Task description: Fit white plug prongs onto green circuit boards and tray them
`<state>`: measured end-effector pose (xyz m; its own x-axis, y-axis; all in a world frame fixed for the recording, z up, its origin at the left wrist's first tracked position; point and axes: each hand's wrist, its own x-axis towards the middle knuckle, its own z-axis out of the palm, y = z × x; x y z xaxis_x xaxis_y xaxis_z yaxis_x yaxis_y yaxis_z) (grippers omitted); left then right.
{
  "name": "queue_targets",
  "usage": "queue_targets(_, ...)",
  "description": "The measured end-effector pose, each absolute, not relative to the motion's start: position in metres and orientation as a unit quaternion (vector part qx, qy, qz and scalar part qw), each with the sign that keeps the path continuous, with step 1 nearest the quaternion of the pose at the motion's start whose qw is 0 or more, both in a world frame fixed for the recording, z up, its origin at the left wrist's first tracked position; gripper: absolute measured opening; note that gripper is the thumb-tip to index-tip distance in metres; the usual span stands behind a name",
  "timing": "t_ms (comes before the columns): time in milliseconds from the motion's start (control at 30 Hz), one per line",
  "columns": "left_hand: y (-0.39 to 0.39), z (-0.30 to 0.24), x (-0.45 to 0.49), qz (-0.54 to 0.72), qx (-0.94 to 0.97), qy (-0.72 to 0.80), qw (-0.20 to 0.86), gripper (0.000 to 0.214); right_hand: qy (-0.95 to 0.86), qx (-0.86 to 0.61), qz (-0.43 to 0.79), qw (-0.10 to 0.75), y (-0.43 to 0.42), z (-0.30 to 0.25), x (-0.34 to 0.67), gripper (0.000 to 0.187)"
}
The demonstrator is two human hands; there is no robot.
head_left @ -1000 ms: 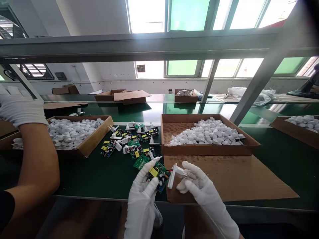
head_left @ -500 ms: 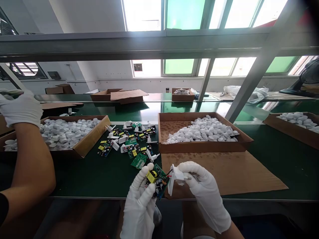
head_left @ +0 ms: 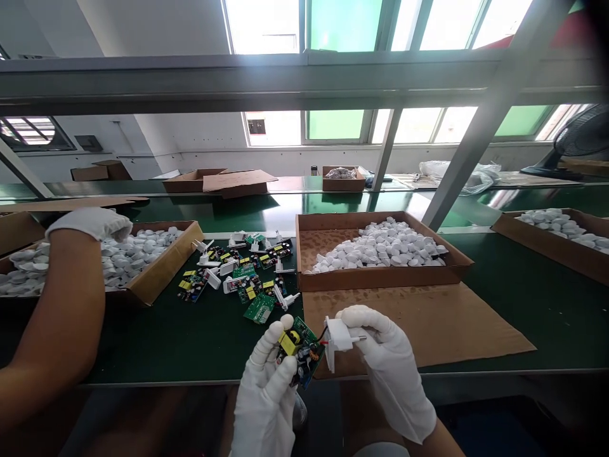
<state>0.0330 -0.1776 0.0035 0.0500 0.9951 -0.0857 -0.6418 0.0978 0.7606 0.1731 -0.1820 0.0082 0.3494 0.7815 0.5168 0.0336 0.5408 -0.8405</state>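
Note:
My left hand [head_left: 269,393], in a white glove, grips a small green circuit board [head_left: 301,352] with a yellow part on it. My right hand [head_left: 387,365], also gloved, is closed on a white plug piece [head_left: 339,336] with metal pins, joined to the board by thin red and black wires. Both are held just above the near edge of the green bench [head_left: 190,336]. A pile of more boards and plug pieces [head_left: 242,276] lies on the bench beyond my left hand.
A cardboard tray [head_left: 380,278] of white caps stands behind a flat cardboard sheet [head_left: 428,317]. Another tray of caps [head_left: 157,279] is at left, where a co-worker's gloved hand [head_left: 90,222] and bare forearm reach in. A third tray [head_left: 556,244] sits far right. A slanted steel post [head_left: 471,146] rises behind.
The co-worker's gloved hand has dropped from high at left down into the left tray. My hands brought the board and plug piece closer together and slightly lower.

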Motion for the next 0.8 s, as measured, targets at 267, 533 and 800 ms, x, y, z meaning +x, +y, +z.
queue_targets(267,-0.1777,0.0033,0.0329,0.609,0.267,0.324,0.673,0.032,-0.438,-0.440,0.321,0.715,-0.1825,0.0109,0.1681,0.010)
queue_targets(533,-0.1762,0.0007,0.0310,0.593,0.262,0.342,0.681,0.031,-0.424,-0.416,0.378,0.710,-0.1859,0.0052,0.1701,0.010)
queue_targets(800,-0.1712,-0.0009,0.0281,0.541,0.182,0.357,0.739,0.029,-0.436,-0.402,0.430,0.680,-0.1889,0.0011,0.1737,0.003)
